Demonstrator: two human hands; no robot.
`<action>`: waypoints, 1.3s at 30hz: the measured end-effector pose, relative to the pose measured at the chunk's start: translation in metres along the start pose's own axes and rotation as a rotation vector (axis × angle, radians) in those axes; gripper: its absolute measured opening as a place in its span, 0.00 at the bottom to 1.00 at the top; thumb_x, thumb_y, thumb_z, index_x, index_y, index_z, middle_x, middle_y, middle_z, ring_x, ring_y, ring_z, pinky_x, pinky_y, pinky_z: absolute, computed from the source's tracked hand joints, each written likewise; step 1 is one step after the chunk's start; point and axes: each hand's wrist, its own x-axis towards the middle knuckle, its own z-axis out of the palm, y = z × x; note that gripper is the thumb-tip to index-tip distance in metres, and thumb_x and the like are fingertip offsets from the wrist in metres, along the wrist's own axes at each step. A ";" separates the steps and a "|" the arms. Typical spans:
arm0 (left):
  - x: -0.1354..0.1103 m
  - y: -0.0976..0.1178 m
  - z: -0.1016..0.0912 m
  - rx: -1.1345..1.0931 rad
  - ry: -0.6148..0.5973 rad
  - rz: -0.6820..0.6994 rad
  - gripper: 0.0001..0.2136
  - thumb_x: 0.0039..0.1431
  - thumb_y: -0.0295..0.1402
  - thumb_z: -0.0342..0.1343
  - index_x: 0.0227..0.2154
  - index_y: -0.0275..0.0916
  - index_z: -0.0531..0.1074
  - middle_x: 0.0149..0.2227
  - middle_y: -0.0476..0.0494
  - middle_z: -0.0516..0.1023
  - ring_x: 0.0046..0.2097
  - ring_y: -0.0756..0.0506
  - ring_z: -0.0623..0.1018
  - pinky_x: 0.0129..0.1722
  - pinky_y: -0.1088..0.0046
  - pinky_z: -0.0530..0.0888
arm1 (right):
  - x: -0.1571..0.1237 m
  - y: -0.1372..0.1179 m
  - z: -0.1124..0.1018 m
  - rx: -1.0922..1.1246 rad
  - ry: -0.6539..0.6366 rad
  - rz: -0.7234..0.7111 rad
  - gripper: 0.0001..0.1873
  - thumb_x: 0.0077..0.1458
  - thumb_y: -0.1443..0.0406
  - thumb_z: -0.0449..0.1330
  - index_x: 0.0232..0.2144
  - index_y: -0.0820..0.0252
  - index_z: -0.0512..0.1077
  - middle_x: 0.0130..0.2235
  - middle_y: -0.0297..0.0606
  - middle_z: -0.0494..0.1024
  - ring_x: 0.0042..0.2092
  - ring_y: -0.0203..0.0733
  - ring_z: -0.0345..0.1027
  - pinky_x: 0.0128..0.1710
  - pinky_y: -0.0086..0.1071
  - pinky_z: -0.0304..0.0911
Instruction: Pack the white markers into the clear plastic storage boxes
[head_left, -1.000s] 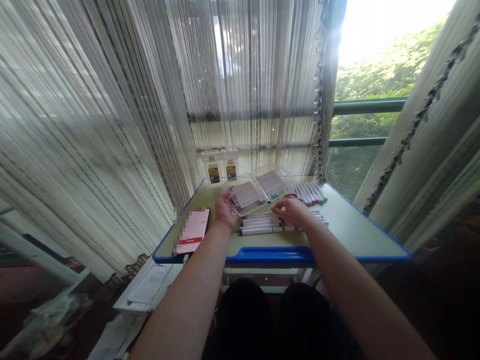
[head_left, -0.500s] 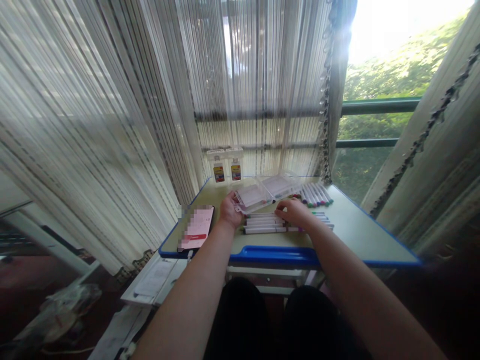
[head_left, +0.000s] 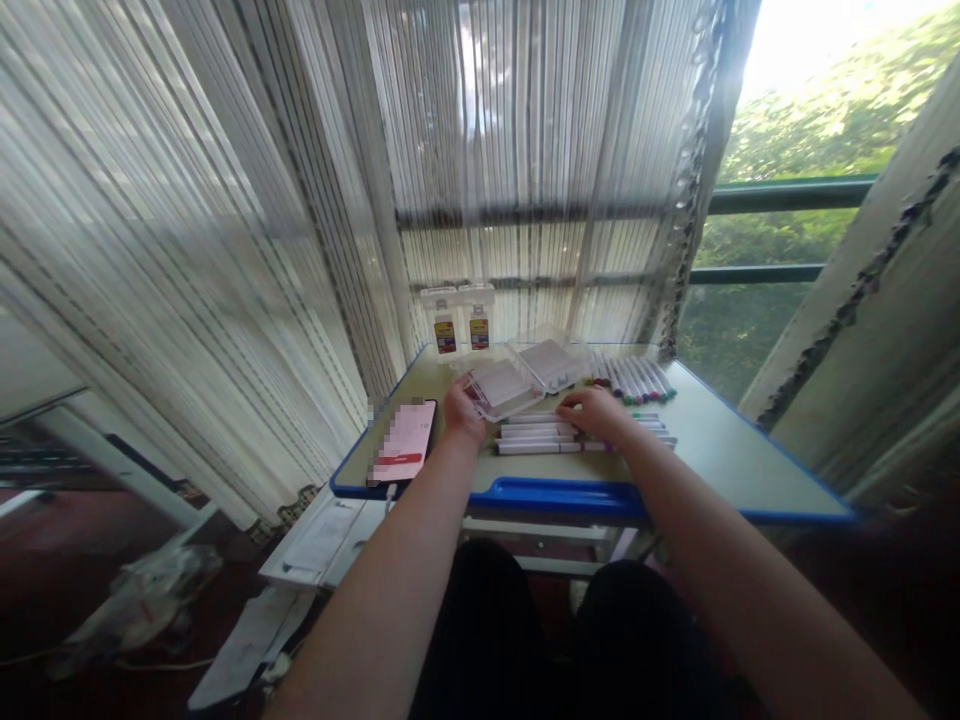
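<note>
My left hand (head_left: 462,412) grips the near left corner of an open clear plastic case (head_left: 501,386) on a small blue-edged desk (head_left: 555,495). My right hand (head_left: 596,412) rests palm down, fingers closed over a row of white markers (head_left: 536,439) lying flat in front of the case. More markers with coloured caps (head_left: 637,381) lie in a row at the back right of the desk.
A phone (head_left: 405,455) with a lit screen lies at the desk's left, a cable at its near end. Two small bottles (head_left: 461,322) stand at the back by the striped curtain. A window with green rails is at the right. Papers and clutter lie on the floor at the left.
The head camera has drifted, so the desk sits further right and slightly higher in view. Both hands stay in the same places on the case and markers.
</note>
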 end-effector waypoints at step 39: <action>-0.013 -0.001 0.013 0.031 -0.183 -0.167 0.13 0.61 0.32 0.42 0.31 0.33 0.71 0.23 0.44 0.76 0.29 0.48 0.79 0.35 0.72 0.75 | -0.029 -0.022 -0.019 0.368 1.035 -0.210 0.07 0.56 0.62 0.55 0.31 0.58 0.70 0.30 0.40 0.76 0.34 0.41 0.69 0.38 0.37 0.65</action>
